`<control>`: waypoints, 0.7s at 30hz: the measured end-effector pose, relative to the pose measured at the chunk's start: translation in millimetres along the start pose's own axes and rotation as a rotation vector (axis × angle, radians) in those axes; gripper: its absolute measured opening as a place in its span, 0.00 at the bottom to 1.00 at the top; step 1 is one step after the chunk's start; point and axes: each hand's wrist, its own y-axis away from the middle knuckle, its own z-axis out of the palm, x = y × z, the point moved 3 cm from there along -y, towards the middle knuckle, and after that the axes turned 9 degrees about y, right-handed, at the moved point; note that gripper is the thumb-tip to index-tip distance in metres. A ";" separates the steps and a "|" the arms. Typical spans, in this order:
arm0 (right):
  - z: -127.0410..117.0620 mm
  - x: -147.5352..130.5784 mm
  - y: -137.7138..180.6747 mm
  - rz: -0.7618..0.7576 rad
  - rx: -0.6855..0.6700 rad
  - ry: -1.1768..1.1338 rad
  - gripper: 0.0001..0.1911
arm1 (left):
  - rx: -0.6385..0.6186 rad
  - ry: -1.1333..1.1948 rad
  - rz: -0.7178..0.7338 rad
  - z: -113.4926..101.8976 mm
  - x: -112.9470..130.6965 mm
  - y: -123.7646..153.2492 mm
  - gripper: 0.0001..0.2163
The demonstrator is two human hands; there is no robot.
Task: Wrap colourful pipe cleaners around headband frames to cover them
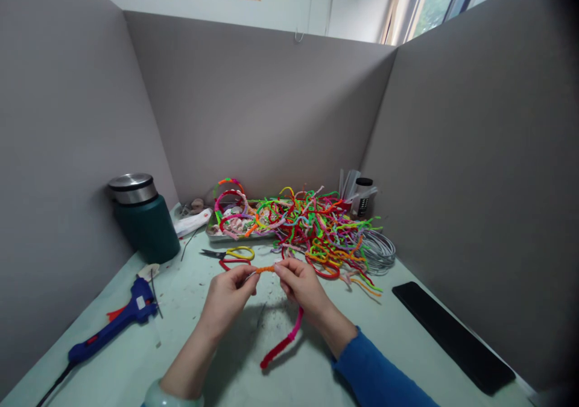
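Observation:
Between my two hands stretches a short orange length of pipe cleaner [266, 269], fuzzy and twisted-looking. My left hand [226, 298] pinches its left end between thumb and forefinger. Its right end is pinched by my right hand [307, 289]. A pink and red fuzzy strip [280, 348] hangs below my right hand toward the table; whether it joins the orange part is hidden by the fingers. Just beyond my left hand lie scissors [235, 253] with yellow and red handles. A large tangle of colourful pipe cleaners [316, 220] is heaped behind my hands.
A metal tray [239, 236] holding bits and coloured loops sits at the back. On the left stand a green bottle [147, 226] and a blue glue gun [115, 325]. A wire coil [379, 251], a black-lidded jar [362, 197] and a black flat strip [452, 337] are at right. Grey panels [262, 105] enclose the table.

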 end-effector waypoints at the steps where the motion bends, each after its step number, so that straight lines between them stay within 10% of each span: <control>1: -0.1 0.5 -0.3 -0.001 0.002 -0.002 0.16 | 0.001 -0.017 0.018 -0.1 -0.2 0.0 0.13; 21: -0.6 2.8 -1.4 -0.033 -0.005 -0.009 0.15 | -0.031 0.370 -0.174 3.3 3.4 1.2 0.25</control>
